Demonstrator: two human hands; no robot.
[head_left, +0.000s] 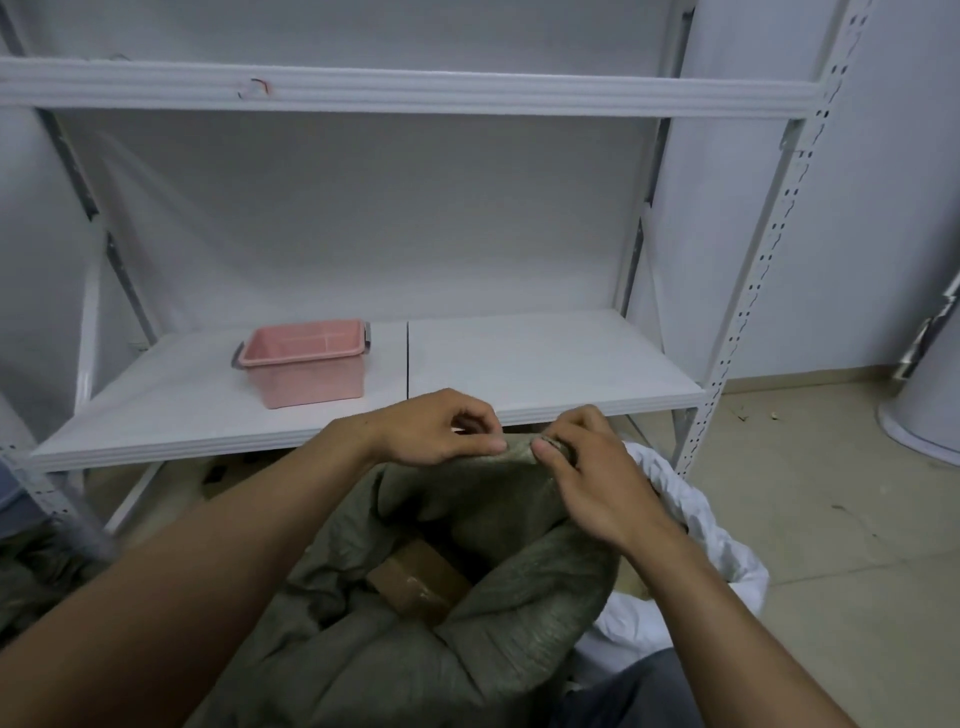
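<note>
Olive sack (540, 592) hides most of cardboard box (415, 582)

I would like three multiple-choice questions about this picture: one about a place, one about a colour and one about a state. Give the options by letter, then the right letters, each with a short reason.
1. Where does the pink basket stand?
A. on the floor
B. on the lower shelf board
C. on a chair

2. What colour is the sack in front of the person?
A. olive green
B. red
C. blue

3. How do the left hand and the right hand meet the sack's rim?
A. both pinch it
B. both lie flat and open on it
C. only one touches it

Answers:
1. B, because the basket rests on the left part of that board.
2. A, because the woven cloth is olive green all over.
3. A, because the fingers and thumb of each hand close on the top fold of the rim.
</note>
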